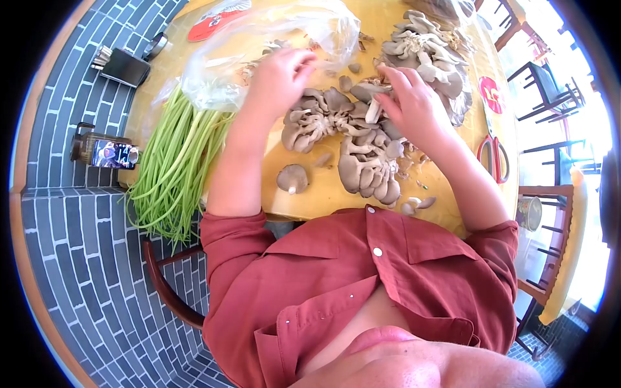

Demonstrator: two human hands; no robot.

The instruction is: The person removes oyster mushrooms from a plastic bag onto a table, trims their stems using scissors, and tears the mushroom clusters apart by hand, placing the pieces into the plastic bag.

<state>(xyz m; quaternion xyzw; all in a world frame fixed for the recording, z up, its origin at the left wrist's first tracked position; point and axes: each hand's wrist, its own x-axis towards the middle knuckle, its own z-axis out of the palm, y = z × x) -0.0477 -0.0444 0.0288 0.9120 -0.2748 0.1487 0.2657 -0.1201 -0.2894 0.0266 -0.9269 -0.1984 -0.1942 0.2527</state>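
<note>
My left hand [279, 81] is over the near edge of a clear plastic bag [220, 74], its fingers curled; what they hold, if anything, is hidden. In my right hand [414, 107] is a piece of oyster mushroom [373, 111] with a pale stem, between thumb and fingers. Below and between the hands lie grey mushroom clusters [369, 165] on the yellow table. A bigger mushroom pile [427, 55] sits just beyond my right hand. One loose round mushroom cap [292, 178] lies nearer the table's front edge.
Long green stalks [174, 168] hang over the table's left edge. Red-handled scissors [493, 158] lie at the right edge. A phone [115, 155] leans on a brown mug [81, 145] at the left. A black holder [125, 68] stands by the wall. Chairs [550, 90] are at the right.
</note>
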